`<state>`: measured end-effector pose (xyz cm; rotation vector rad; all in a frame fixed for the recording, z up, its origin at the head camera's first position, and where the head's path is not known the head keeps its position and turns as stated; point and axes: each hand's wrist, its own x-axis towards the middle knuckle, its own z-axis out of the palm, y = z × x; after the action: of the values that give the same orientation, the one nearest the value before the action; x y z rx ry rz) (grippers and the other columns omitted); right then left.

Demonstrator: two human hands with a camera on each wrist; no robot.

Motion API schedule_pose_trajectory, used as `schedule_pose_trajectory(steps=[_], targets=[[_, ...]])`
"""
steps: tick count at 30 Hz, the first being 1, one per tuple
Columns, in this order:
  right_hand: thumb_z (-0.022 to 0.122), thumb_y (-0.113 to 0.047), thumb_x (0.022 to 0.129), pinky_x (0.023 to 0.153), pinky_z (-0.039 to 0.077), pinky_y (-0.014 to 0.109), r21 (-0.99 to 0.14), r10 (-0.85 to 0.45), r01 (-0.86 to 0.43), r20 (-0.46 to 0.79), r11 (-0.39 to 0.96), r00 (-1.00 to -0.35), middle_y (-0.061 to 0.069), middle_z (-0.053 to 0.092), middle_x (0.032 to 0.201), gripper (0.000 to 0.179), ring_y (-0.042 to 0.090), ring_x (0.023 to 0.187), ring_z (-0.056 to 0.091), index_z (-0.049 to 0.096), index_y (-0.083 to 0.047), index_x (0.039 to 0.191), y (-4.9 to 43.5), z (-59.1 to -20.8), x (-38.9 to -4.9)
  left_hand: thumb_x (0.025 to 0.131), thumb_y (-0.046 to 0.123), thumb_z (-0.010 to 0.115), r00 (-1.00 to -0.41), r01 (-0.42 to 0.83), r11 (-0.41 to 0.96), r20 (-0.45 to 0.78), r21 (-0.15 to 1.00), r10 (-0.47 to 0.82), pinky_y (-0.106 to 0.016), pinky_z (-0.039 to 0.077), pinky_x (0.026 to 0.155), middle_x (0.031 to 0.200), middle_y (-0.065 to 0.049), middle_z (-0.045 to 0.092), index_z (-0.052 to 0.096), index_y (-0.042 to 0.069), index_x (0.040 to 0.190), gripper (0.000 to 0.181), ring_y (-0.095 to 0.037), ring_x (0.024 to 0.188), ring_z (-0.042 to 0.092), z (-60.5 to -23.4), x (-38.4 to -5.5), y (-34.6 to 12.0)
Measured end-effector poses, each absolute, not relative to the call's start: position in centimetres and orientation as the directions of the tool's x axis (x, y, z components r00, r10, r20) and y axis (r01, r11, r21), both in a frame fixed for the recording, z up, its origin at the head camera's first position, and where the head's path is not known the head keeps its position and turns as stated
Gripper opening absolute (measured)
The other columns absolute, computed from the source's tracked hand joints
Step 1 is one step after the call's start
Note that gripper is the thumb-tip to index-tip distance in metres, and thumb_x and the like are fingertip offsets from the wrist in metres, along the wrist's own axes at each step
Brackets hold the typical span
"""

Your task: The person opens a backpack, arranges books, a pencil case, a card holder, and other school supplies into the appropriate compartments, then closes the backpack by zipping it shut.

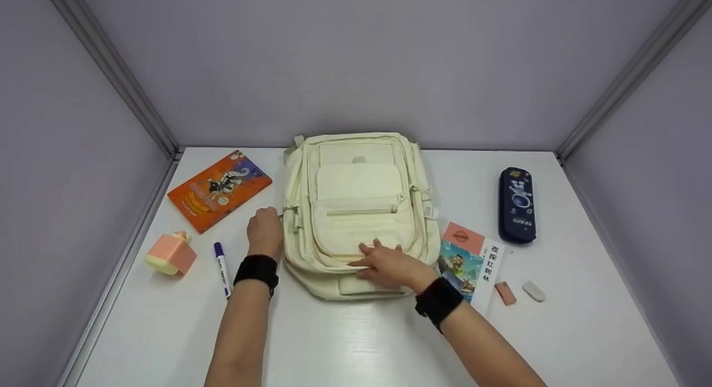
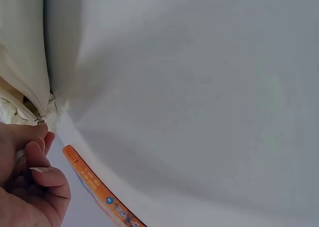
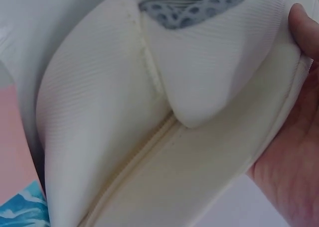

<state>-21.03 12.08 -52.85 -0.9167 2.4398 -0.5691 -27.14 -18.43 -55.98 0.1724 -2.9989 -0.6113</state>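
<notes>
A cream backpack (image 1: pixel 361 237) lies front side up on the white table. Beside its left side, my left hand (image 1: pixel 265 231) has curled fingers. In the left wrist view, thumb and index finger pinch a small metal zipper pull (image 2: pixel 40 121) at the end of a gap in the fabric. My right hand (image 1: pixel 392 266) rests on the bag's lower front, fingers spread. Seen from the right wrist, the cream fabric (image 3: pixel 214 172) with a zipper line (image 3: pixel 134 157) lies beside the palm, and a grey-blue spotted mesh (image 3: pixel 199 10) shows above.
On the left are an orange book (image 1: pixel 219 190), a pink and yellow bottle-like object (image 1: pixel 171 254) and a blue-capped marker (image 1: pixel 222 267). A second book (image 1: pixel 470 264) lies against the bag's right side. Beyond it are a navy pencil case (image 1: pixel 517 206), a pink eraser (image 1: pixel 505 293) and a white piece (image 1: pixel 534 291).
</notes>
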Motion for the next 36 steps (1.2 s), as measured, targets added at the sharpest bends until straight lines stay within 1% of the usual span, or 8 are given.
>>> schedule_pose_trajectory(steps=[10, 13, 18, 24, 26, 29, 32, 36], targets=[[0.056, -0.027, 0.102, 0.102, 0.011, 0.077, -0.525, -0.742, -0.56, -0.237, 0.641, -0.627, 0.017, 0.025, 0.158, 0.042, 0.046, 0.143, 0.013, 0.054, -0.022, 0.143, 12.9, -53.1, -20.6, 0.102, 0.006, 0.048, -0.989, -0.107, 0.926, 0.058, 0.363, -0.136, -0.054, 0.052, 0.065, 0.087, -0.026, 0.063, 0.066, -0.008, 0.095, 0.023, -0.043, 0.077, 0.064, -56.5, -26.9, -18.4], [0.057, -0.023, 0.101, 0.104, 0.014, 0.074, -0.522, -0.735, -0.565, -0.2, 0.639, -0.648, 0.018, 0.031, 0.155, 0.041, 0.046, 0.142, 0.019, 0.056, -0.016, 0.141, 13.3, -52.9, -20.4, 0.103, 0.006, 0.046, -0.993, -0.091, 0.94, 0.044, 0.329, -0.112, -0.055, 0.052, 0.064, 0.087, -0.025, 0.064, 0.066, -0.006, 0.096, 0.024, -0.043, 0.077, 0.064, -56.1, -26.6, -18.2], [0.06, -0.021, 0.099, 0.105, 0.026, 0.067, -0.449, -0.685, -0.566, -0.159, 0.691, -0.71, 0.02, 0.046, 0.145, 0.034, 0.045, 0.136, 0.036, 0.064, -0.008, 0.13, 13.6, -52.4, -20.0, 0.103, 0.005, 0.044, -0.996, -0.068, 0.96, 0.032, 0.271, -0.08, -0.055, 0.052, 0.066, 0.089, -0.024, 0.063, 0.065, -0.005, 0.1, 0.023, -0.043, 0.079, 0.064, -54.9, -25.9, -17.4], [0.058, -0.023, 0.1, 0.1, 0.038, 0.061, -0.387, -0.669, -0.593, -0.09, 0.706, -0.738, 0.019, 0.06, 0.129, 0.02, 0.044, 0.124, 0.05, 0.069, -0.008, 0.109, 13.6, -52.2, -19.8, 0.099, 0.0, 0.051, -0.984, 0.046, 0.984, 0.18, 0.173, 0.014, -0.053, 0.047, 0.071, 0.091, -0.022, 0.063, 0.067, -0.004, 0.103, 0.017, -0.041, 0.081, 0.062, -53.5, -24.3, -15.7], [0.057, -0.02, 0.101, 0.095, 0.045, 0.054, -0.393, -0.681, -0.61, -0.057, 0.688, -0.73, 0.012, 0.068, 0.106, 0.015, 0.037, 0.11, 0.061, 0.066, -0.009, 0.098, 13.7, -52.1, -19.9, 0.099, 0.004, 0.054, -0.97, 0.13, 0.962, 0.23, 0.239, 0.074, -0.052, 0.048, 0.076, 0.097, -0.02, 0.064, 0.068, -0.003, 0.107, 0.017, -0.039, 0.087, 0.063, -53.1, -23.8, -15.0], [0.056, -0.017, 0.102, 0.078, 0.05, 0.041, -0.4, -0.698, -0.631, -0.032, 0.664, -0.715, 0.0, 0.057, 0.076, 0.014, 0.023, 0.079, 0.063, 0.058, -0.011, 0.089, 13.9, -51.6, -20.1, 0.101, 0.017, 0.056, -0.943, 0.313, 0.858, 0.242, 0.408, 0.229, -0.048, 0.047, 0.088, 0.11, -0.017, 0.064, 0.067, -0.001, 0.116, 0.025, -0.035, 0.103, 0.06, -52.6, -22.8, -13.9], [0.054, -0.014, 0.102, 0.066, 0.044, 0.035, -0.421, -0.694, -0.611, -0.064, 0.67, -0.717, -0.005, 0.047, 0.069, 0.017, 0.015, 0.065, 0.05, 0.054, -0.011, 0.086, 14.0, -50.6, -20.4, 0.101, 0.034, 0.056, -0.891, 0.446, 0.692, 0.208, 0.567, 0.404, -0.047, 0.039, 0.102, 0.124, -0.014, 0.061, 0.065, 0.002, 0.123, 0.04, -0.031, 0.119, 0.054, -52.3, -21.7, -13.1], [0.053, -0.014, 0.103, 0.062, 0.042, 0.035, -0.439, -0.684, -0.583, -0.107, 0.684, -0.722, -0.004, 0.047, 0.068, 0.018, 0.015, 0.063, 0.047, 0.056, -0.01, 0.086, 13.8, -49.2, -20.9, 0.096, 0.044, 0.061, -0.854, 0.443, 0.578, 0.125, 0.686, 0.506, -0.05, 0.016, 0.115, 0.134, -0.007, 0.058, 0.064, 0.008, 0.129, 0.049, -0.029, 0.133, 0.043, -52.1, -20.8, -13.0]])
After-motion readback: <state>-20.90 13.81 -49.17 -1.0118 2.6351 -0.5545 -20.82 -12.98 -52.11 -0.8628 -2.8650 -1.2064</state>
